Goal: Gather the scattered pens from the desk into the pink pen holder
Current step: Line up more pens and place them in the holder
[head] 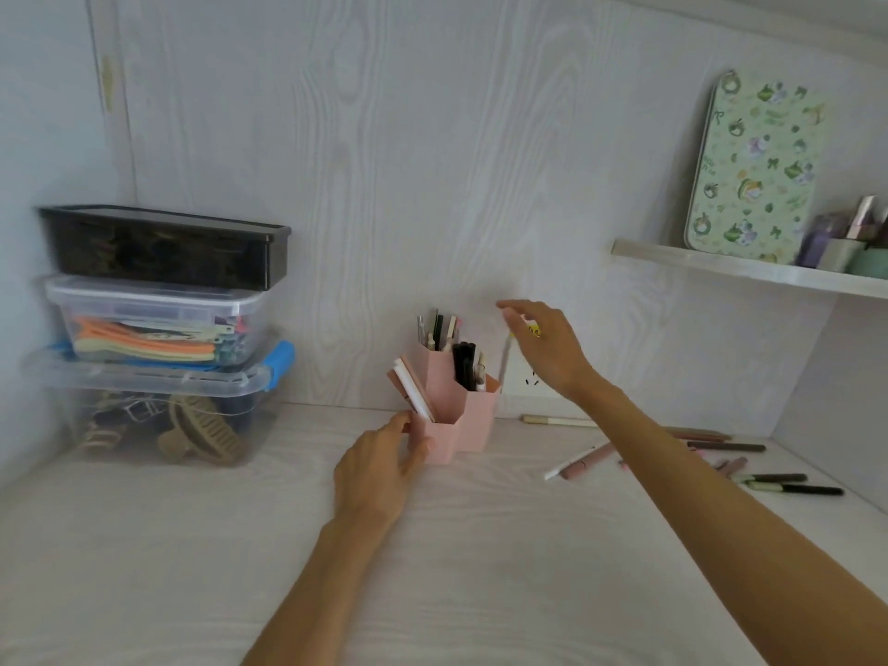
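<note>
The pink pen holder (475, 411), made of joined hexagonal tubes, stands on the desk against the back wall. It holds black pens (465, 367), a white pen (413, 391) leaning in the low front tube, and more in the tall back tube. My left hand (379, 468) grips that front tube. My right hand (548, 343) hovers above and right of the holder with its fingers stretched out. A pale pen (504, 360) stands upright just under those fingers; contact is unclear. Loose pens lie to the right: a cream one (560, 420), a pink one (584, 461), dark ones (725, 446) (793, 489).
Three plastic storage boxes (158, 329) are stacked at the back left. A wall socket (531, 377) sits behind the holder. At the upper right, a shelf (749, 271) carries a green patterned tin (754, 170) and small cups. A side wall bounds the desk on the right.
</note>
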